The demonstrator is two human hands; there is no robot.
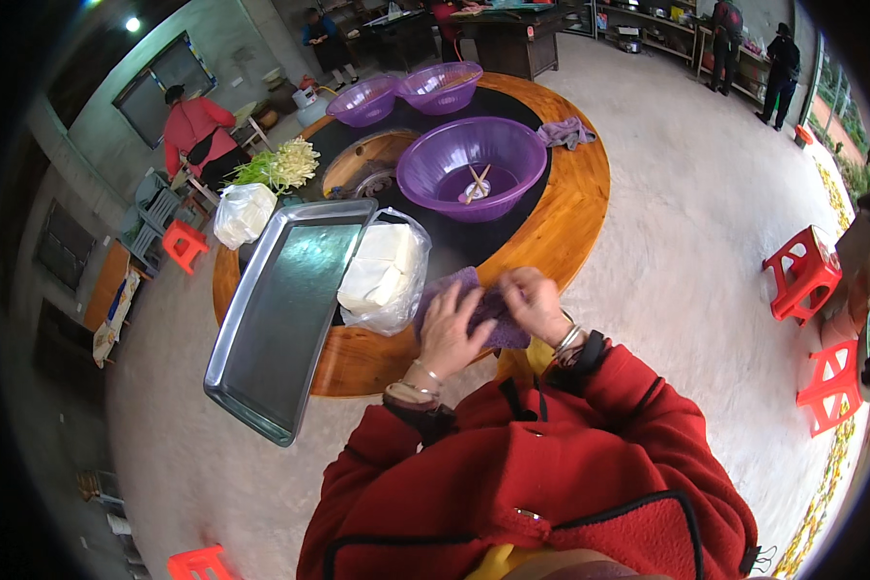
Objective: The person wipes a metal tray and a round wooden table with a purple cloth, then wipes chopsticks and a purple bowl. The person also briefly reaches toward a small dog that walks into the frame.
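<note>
My left hand (451, 330) rests with spread fingers on a purple cloth (506, 325) at the near edge of the round wooden table (583, 210). My right hand (535, 304) is at the cloth's right side, fingers curled; whether they pinch the cloth is unclear. Left of my hands, white blocks that look like tofu (380, 268) sit in a clear plastic bag. An empty metal tray (279, 319) lies beside them, its near end jutting past the table edge. Beyond my hands stands a large purple plastic basin (471, 170) holding crossed wooden sticks and a small round white item.
Two more purple basins (362, 101) stand at the table's far side. A second purple cloth (567, 133) lies on the right rim. Leafy greens (279, 168) and another white bag (245, 214) are at the left. Red plastic stools (805, 275) stand around. Several people are farther off.
</note>
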